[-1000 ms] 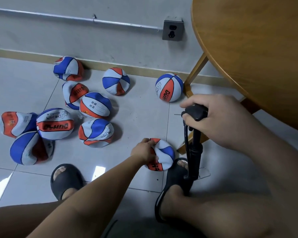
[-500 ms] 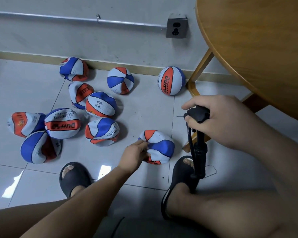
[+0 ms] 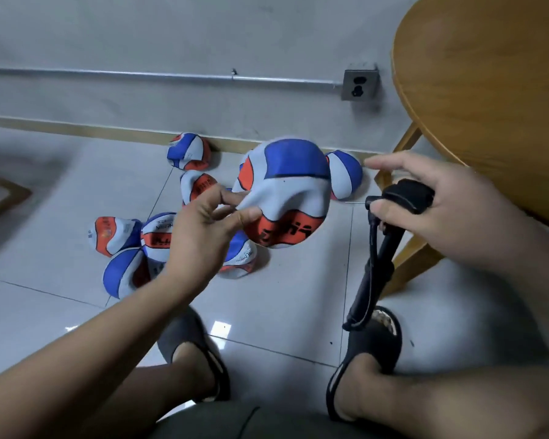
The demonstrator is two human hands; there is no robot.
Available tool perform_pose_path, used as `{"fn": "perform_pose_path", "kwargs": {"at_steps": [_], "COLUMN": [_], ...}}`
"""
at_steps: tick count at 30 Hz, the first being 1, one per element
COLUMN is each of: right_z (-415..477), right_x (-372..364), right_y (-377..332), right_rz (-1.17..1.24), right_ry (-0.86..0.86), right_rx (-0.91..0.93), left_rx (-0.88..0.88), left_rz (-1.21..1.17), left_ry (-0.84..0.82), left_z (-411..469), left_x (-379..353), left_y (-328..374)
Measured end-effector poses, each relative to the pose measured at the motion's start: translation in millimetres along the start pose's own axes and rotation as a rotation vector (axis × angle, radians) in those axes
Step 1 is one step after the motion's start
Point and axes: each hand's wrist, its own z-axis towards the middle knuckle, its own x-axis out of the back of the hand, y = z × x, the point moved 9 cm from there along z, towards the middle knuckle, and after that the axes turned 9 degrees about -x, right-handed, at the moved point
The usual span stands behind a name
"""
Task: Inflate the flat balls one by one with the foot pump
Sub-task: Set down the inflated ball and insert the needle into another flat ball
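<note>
Head view: our left hand pinches a flat ball above the floor; our right hand grips the pump handle. Next, we judge, the hose must be fitted to it.

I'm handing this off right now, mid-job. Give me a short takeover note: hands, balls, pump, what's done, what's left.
Left hand pinches a flat ball in the air, dented and apart from the pump.
Right hand holds the pump handle; the pump leans by the right sandal.
Other flat balls lie heaped on the floor at left.
Done: one ball by the wall looks rounder, perhaps inflated.
Left: connect the held ball, pump it, then work through the heap.
</note>
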Motion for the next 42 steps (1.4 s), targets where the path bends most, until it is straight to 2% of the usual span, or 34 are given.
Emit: {"fn": "perform_pose_path", "kwargs": {"at_steps": [3, 8, 14, 18, 21, 23, 25, 29, 34, 39, 42], "right_z": [-1, -7, -9, -7, -10, -11, -10, -11, -11, -5, -5], "right_x": [-17, -37, -42, -39, -35, -34, -33, -36, -33, -31, -36], "right_y": [-2, -19, -37, -37, -49, -53, -56, -59, -57, -53, -47], "right_rz": [-0.035, 0.084, 0.12, 0.224, 0.337, 0.435, 0.468, 0.516, 0.514, 0.235, 0.143], "right_ry": [-0.077, -0.164, -0.171, -0.178, -0.238, -0.289, -0.32, -0.347, -0.335, -0.234, -0.251], "right_rx": [-0.048, -0.038, 0.089, 0.048, 0.103, 0.11, 0.105, 0.085, 0.031, 0.012, -0.014], "left_rx": [0.069, 0.161, 0.188, 0.235, 0.068, -0.083, -0.146, -0.124, -0.013, 0.184, 0.285], "left_rz": [-0.133, -0.366, -0.34, -0.292, -0.134, 0.041, 0.026, -0.133, -0.271, -0.363, -0.437], "left_ry": [0.065, 0.013, -0.016, -0.103, -0.284, -0.331, -0.298, -0.193, -0.059, 0.025, 0.039], "left_z": [-2, -13, -10, -10, -8, -5, -3, -1, 1, -1, -3], "left_x": [18, 16, 13, 13, 17, 23, 27, 31, 37, 39, 39], "left_y": [23, 53, 65, 70, 91, 103, 108, 105, 96, 78, 65]}}
